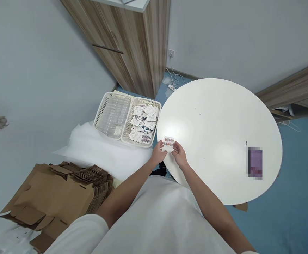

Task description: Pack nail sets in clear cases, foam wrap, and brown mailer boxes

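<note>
A small white card of press-on nails [169, 141], with two rows of shiny coloured nails facing up, is at the near left edge of the round white table [217, 116]. My left hand [158, 153] grips the card's left side, fingers bent and thumb toward the near edge. On its right side my right hand [179, 154] holds it in the same way. Just left of my hands, a white basket [158, 103] contains a loose heap of similar cards [145, 121], some printed side up and some nail side up.
Beside that basket stands another basket [99, 109] with clear plastic cases [114, 114]. White foam wrap [111, 155] and stacked flat cardboard boxes [53, 197] lie at the left. A blurred purple item [256, 162] is on the table's right. Behind are a wooden cabinet [133, 46] and a power strip [172, 88].
</note>
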`<state>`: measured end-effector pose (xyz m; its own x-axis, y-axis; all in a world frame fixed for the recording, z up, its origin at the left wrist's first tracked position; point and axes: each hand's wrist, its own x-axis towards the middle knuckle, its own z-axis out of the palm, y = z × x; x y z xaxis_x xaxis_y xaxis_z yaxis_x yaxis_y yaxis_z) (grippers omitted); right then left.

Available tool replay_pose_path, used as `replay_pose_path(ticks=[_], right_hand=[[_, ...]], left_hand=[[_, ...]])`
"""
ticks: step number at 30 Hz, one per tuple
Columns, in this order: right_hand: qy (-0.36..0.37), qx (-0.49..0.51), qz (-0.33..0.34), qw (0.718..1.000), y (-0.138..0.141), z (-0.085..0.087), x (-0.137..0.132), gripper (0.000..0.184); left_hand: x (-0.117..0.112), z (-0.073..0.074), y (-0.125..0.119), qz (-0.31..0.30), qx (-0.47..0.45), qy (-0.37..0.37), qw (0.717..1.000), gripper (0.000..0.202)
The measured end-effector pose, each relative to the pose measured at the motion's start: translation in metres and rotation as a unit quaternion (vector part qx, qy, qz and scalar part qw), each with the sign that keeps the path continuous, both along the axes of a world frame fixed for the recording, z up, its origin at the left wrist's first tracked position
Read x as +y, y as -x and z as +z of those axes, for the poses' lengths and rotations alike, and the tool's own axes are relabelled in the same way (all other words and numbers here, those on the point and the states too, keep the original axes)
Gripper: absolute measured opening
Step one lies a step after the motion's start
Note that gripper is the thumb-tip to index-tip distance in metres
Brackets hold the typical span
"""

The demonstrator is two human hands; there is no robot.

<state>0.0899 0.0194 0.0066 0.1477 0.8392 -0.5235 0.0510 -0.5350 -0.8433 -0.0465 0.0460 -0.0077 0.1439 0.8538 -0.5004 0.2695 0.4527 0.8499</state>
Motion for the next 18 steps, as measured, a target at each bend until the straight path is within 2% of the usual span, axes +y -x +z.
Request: replay_pose_path(ticks=[5,12,18], right_hand=[[-0.004,-0.004,0.004,1.000,0.001,0.000,0.010,0.065],[-0.035,-0.016,0.014,0.999,0.000,-0.010,0.009,0.066],[-0.026,-0.016,0.018,0.999,-0.005,-0.004,0.005,0.062]], left_hand=[[0.007,-0.002,0.000,-0.005,-0.010,-0.010,1.000,0.066],[0.009,-0.004,0.002,-0.007,-0.014,-0.014,1.000,0.066],[0.006,0.001,0.002,0.004,-0.019,-0.018,1.000,0.065]])
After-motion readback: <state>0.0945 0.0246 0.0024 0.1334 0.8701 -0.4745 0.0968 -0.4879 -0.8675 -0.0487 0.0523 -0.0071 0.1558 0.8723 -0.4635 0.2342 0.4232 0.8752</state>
